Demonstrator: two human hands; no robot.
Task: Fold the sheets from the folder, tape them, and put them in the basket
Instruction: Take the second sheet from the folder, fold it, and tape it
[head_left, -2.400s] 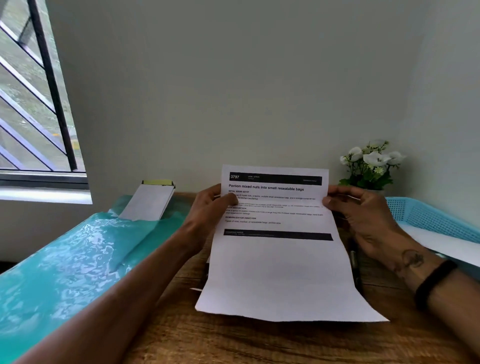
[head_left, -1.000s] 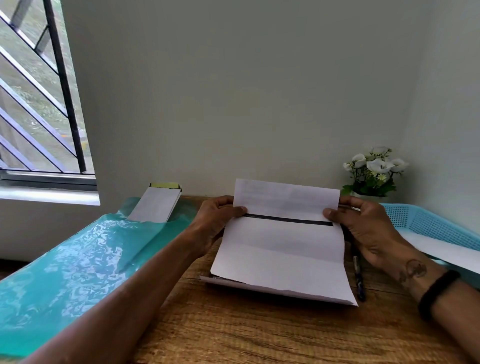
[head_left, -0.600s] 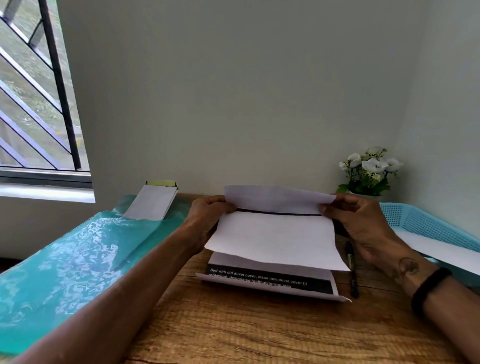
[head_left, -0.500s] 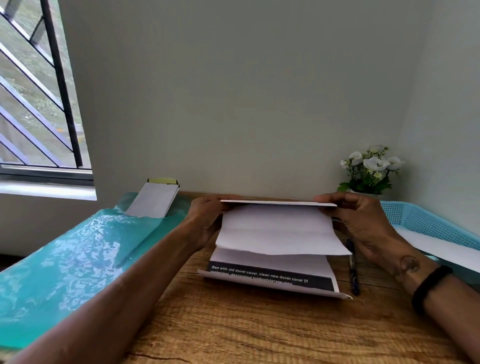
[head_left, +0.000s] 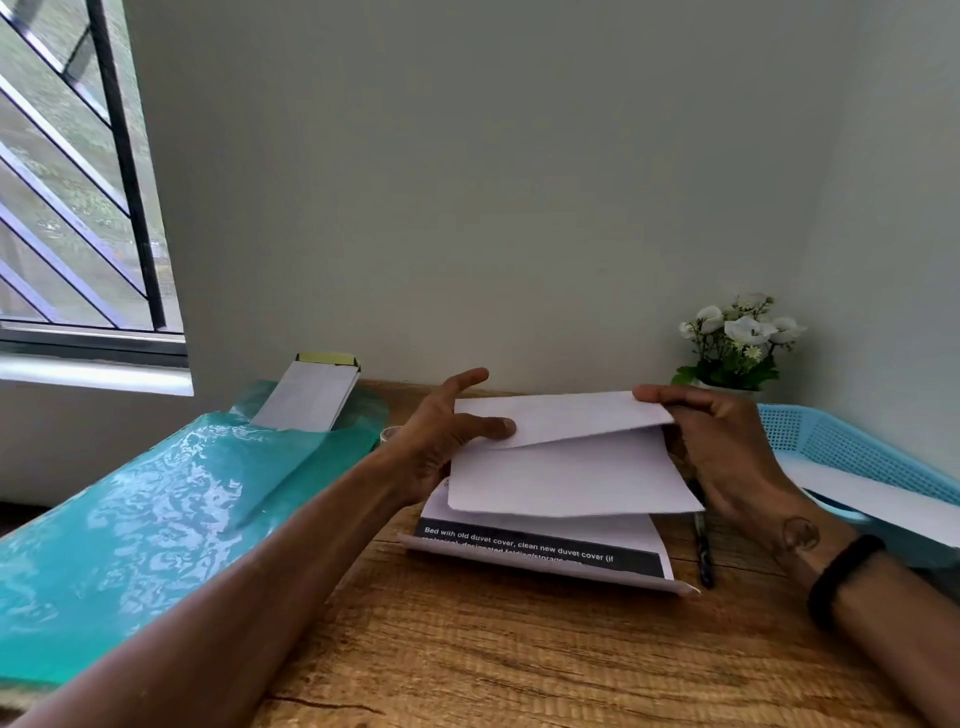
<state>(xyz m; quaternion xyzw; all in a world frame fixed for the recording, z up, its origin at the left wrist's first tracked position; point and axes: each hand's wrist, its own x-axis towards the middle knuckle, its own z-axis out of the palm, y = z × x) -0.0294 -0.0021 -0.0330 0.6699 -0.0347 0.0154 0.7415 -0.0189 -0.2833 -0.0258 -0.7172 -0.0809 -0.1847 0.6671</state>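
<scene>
Sheet, folded: white, held in the air above the desk, top flap bent down over the lower panel, flap not yet flat, gap open at its right side
Desk: wood grain, carries everything below
Folder: teal plastic, glossy, lies at left edge of desk, white papers stick out of its far end
Basket: light blue mesh, far right, a white sheet lies in it
Stack under hands: flat printed sheet on desk, black bar with white text "Bed with old duvet cover, clean new duvet cover" faces up, near edge curls
Left hand: thumb pressed on left end of the flap, fingers spread, index raised off the paper
Right hand: pinches right end of the flap, thumb on top, fingers behind; black band on wrist
Flowers: white, small pot, back right by wall
Pen: dark, on desk just right of the stack
</scene>
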